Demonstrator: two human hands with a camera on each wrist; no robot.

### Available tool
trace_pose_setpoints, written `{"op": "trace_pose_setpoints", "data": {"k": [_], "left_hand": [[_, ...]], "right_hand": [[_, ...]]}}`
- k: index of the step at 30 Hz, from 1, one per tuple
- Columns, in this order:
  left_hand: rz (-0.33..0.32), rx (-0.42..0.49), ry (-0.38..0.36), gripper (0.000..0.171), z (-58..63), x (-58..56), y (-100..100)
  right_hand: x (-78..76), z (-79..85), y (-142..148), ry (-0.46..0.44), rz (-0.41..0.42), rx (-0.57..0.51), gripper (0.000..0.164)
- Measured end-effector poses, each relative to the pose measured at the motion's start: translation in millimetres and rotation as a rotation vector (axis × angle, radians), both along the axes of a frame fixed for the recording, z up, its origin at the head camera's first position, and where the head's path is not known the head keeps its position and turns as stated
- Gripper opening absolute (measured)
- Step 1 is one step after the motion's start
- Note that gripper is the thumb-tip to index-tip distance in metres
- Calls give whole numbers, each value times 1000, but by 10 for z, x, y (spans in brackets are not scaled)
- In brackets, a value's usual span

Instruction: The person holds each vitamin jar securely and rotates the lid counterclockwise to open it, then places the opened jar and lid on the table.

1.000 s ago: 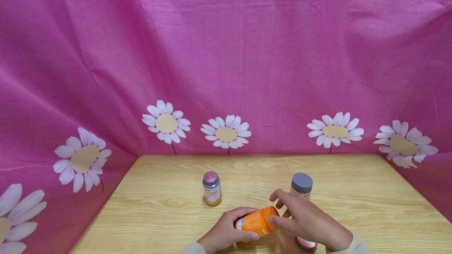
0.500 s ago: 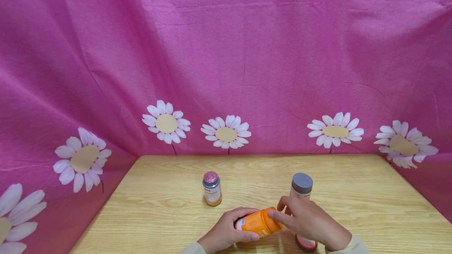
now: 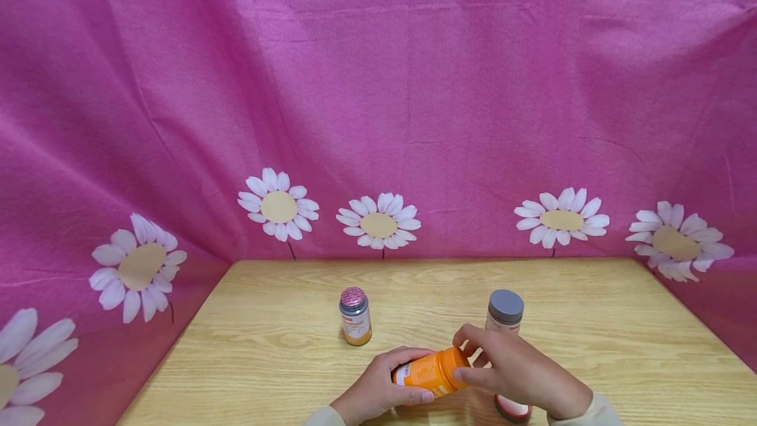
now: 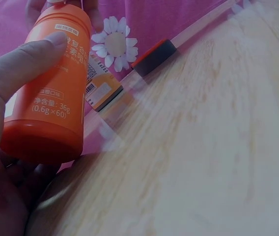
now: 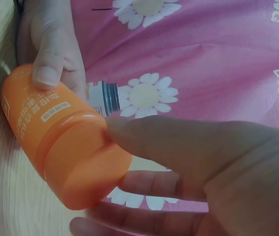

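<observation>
Tilted with its cap end toward the right, an orange supplement bottle (image 3: 427,373) lies in the grip of my left hand (image 3: 378,383), whose thumb presses along its side. The left wrist view shows the printed label of this orange bottle (image 4: 56,83) and its rounded base. My right hand (image 3: 526,373) reaches over from the right. Its thumb and fingers sit on opposite sides of the smooth orange cap (image 5: 88,162). The cap is on the bottle's neck. Beyond the left hand stands a small grey-and-yellow bottle (image 3: 355,324) with a pink top.
A grey-capped bottle (image 3: 505,311) stands behind the right hand, its lower part hidden. Under that hand shows a dark round object with red and white (image 3: 512,409). Pink cloth (image 3: 461,117) with daisies hangs around the wooden table (image 3: 272,321).
My right fingers turn at the cap, first toward me and right, then back to the left. The left hand and the orange bottle stay nearly still.
</observation>
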State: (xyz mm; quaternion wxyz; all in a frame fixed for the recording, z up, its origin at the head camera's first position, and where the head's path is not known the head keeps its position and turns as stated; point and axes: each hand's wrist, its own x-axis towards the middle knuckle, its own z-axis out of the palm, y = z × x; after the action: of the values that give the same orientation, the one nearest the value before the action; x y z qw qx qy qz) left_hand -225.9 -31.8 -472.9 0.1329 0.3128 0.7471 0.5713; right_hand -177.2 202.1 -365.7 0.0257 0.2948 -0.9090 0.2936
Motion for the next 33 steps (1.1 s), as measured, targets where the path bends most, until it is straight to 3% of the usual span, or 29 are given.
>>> {"op": "trace_pose_setpoints", "data": {"k": [9, 14, 20, 26, 30, 33], "left_hand": [[1, -1, -11, 46, -7, -17, 7], [-2, 1, 0, 47, -9, -13, 5], [-6, 26, -9, 45, 145, 81, -13], [-13, 35, 21, 45, 284, 170, -26], [-7, 33, 1, 45, 280, 165, -25], [-6, 30, -24, 44, 272, 155, -24]], "right_hand": [[-24, 11, -28, 25, 86, -90, 18], [-27, 17, -41, 22, 90, -105, 16], [-19, 11, -51, 24, -4, -81, 18], [-9, 6, -52, -19, -165, 57, 28], [-13, 10, -52, -114, -190, 123, 37], [-21, 5, -46, -122, -166, 112, 36]]}}
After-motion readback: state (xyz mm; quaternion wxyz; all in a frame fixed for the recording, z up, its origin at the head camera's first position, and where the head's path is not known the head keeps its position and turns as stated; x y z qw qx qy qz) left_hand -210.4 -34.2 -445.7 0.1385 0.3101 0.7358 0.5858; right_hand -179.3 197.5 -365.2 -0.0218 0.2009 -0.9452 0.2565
